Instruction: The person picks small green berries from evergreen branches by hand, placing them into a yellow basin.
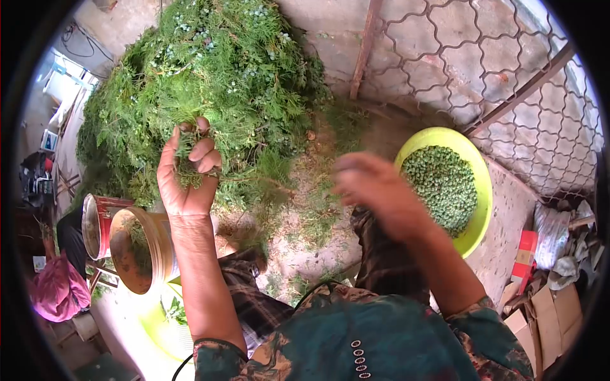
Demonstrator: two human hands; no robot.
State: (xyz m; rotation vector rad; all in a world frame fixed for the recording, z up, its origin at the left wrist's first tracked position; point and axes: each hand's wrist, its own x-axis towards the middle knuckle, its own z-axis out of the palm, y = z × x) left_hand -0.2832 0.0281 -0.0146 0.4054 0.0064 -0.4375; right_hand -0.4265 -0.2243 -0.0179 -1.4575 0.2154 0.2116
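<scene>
My left hand point(189, 181) is closed around a leafy evergreen sprig point(184, 151), palm turned up, in front of a large heap of cut evergreen branches point(248, 82). Pale bluish berries dot the upper part of that heap. My right hand point(378, 187) is smeared by motion between the heap and a yellow-green basin point(483, 190), so its fingers cannot be made out. Small round green berries point(440, 184) fill much of the basin.
Wavy wire mesh point(457, 57) leans at the back right. Left stand a tan bucket point(164, 247), a red-and-white bucket point(90, 225) and a bright yellow-green container point(152, 317). Cardboard point(553, 317) lies at right. Loose greenery litters the floor point(279, 251).
</scene>
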